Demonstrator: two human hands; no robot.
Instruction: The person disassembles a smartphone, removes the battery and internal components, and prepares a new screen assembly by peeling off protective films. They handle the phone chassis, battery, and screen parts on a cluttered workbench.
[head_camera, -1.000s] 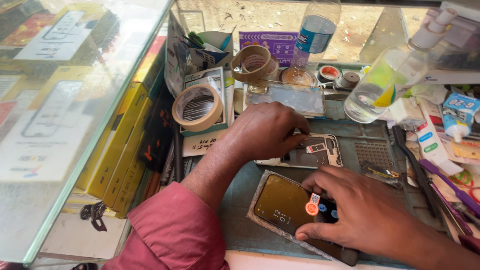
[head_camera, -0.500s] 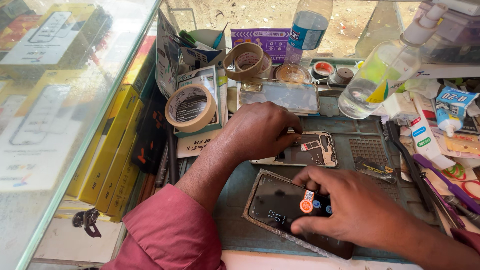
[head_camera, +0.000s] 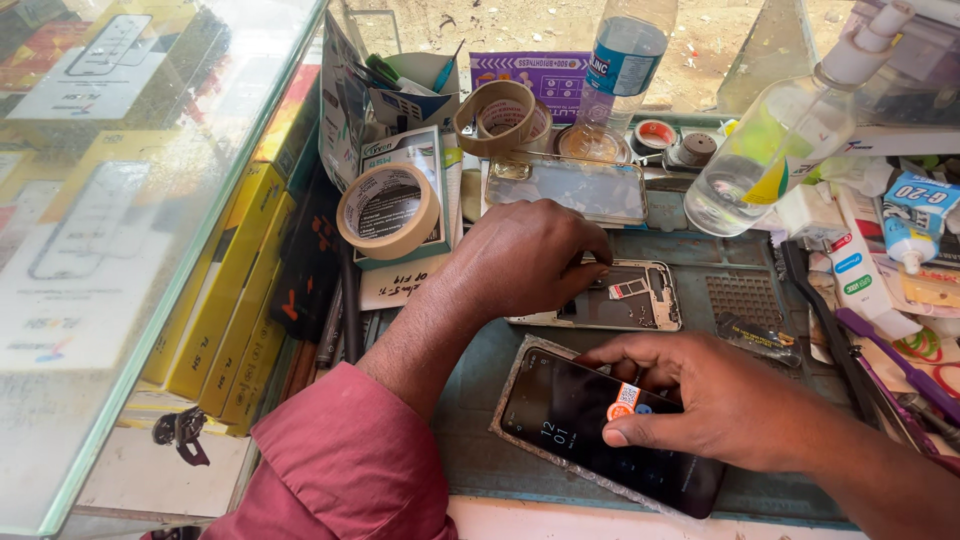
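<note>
My left hand (head_camera: 520, 262) rests fingers-down on an opened phone frame (head_camera: 640, 298) lying on the teal work mat (head_camera: 480, 450), pressing its left part. In front of it, my right hand (head_camera: 700, 395) lies over a dark smartphone (head_camera: 575, 420) with a lit screen; the thumb touches the glass near a small orange and blue sticker (head_camera: 622, 402). The phone sits tilted on the mat in a pale bumper case. Neither hand has lifted its phone off the mat.
A roll of beige tape (head_camera: 388, 210) leans at the left, more tape rolls (head_camera: 500, 115) behind. A clear phone case (head_camera: 570, 186), two plastic bottles (head_camera: 615, 70) (head_camera: 775, 150), glue tubes (head_camera: 905, 220) and hand tools (head_camera: 880, 370) crowd the back and right. Yellow boxes (head_camera: 225, 290) stand beside a glass case.
The view has shifted slightly. My right thumb has slid a little over the dark phone's screen. My left hand stays on the opened frame.
</note>
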